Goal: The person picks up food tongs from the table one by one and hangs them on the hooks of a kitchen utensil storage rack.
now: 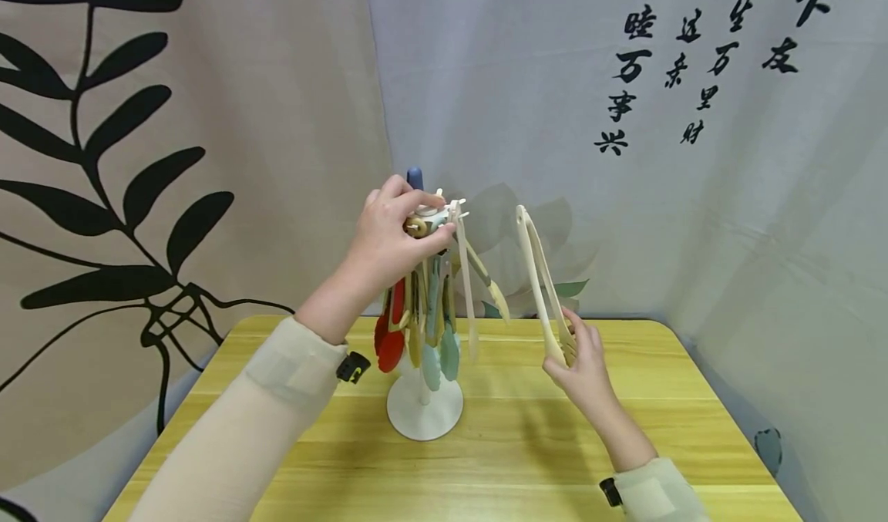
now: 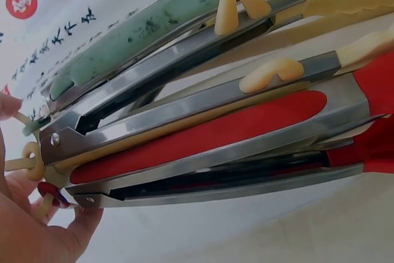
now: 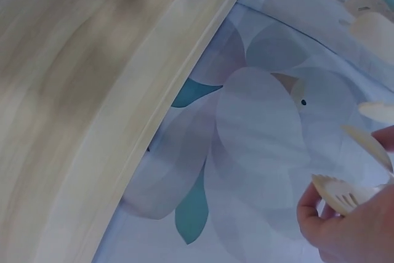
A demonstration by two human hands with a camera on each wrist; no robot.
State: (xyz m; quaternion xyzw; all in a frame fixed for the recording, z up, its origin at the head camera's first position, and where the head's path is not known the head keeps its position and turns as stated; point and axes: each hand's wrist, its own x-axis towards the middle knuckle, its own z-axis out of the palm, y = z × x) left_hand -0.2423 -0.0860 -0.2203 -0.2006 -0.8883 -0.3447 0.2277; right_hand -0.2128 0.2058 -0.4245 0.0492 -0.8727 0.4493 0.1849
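Observation:
A white utensil stand [image 1: 425,410] stands upright on the table, with several kitchen tongs hung round its top. My left hand [image 1: 391,225] grips the hook ring at the top of the stand, fingers over it and thumb at the near side. Below that hand hang red tongs [image 1: 391,345] and green tongs [image 1: 449,352]; the left wrist view shows metal-armed tongs with beige thumb rests [image 2: 271,75] too. To the right of the stand, my right hand [image 1: 590,368] pinches cream tongs [image 1: 533,275] by their slotted head [image 3: 348,195], hinge end up.
The wooden table [image 1: 333,468] carries the stand near its middle. Behind it hangs a cloth backdrop [image 1: 291,159] with a leaf print and black lettering. A blue handle end [image 1: 415,177] sticks up behind my left hand.

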